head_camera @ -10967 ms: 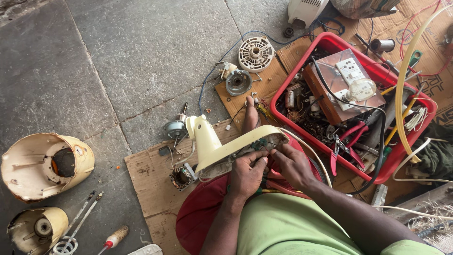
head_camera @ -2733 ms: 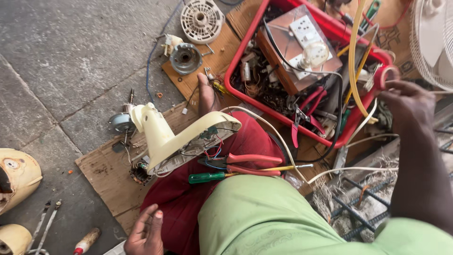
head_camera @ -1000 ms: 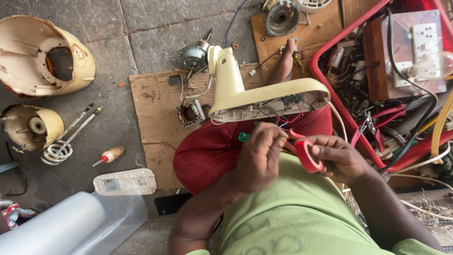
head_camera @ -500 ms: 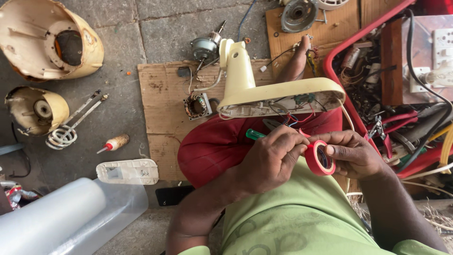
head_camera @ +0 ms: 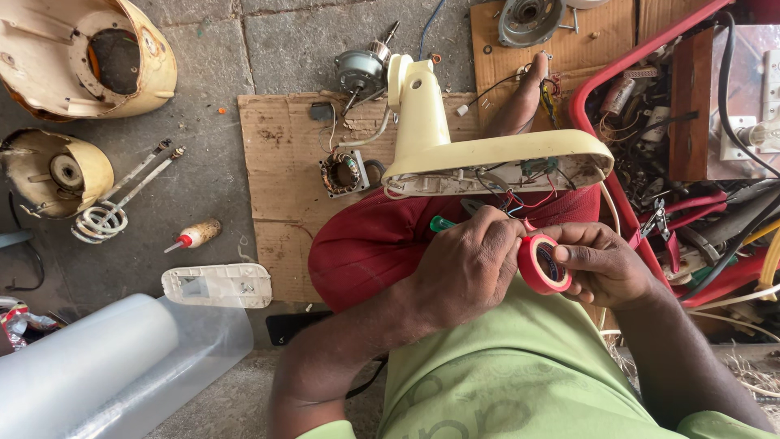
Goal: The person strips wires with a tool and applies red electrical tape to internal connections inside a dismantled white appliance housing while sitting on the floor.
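While I sit on the floor with a red cloth (head_camera: 366,244) over my lap, my right hand (head_camera: 605,264) clasps a roll of red tape (head_camera: 543,264), thumb and fingers around its rim, its open core facing up toward me. My left hand (head_camera: 467,264) is curled tight at the roll's left edge, fingertips pinching there; whether they hold a loose tape end I cannot tell. The roll lies between both hands, each touching it. A green-handled tool (head_camera: 443,223) pokes out just beyond my left knuckles. Just past my hands, a cream fan stand (head_camera: 487,154) lies across my lap, long axis running left to right, red and blue wires (head_camera: 528,197) hanging from its open underside right above the tape. Farther off sit a cardboard sheet (head_camera: 280,154), a small motor (head_camera: 360,71), and, at right, a red crate (head_camera: 601,175) of tools.
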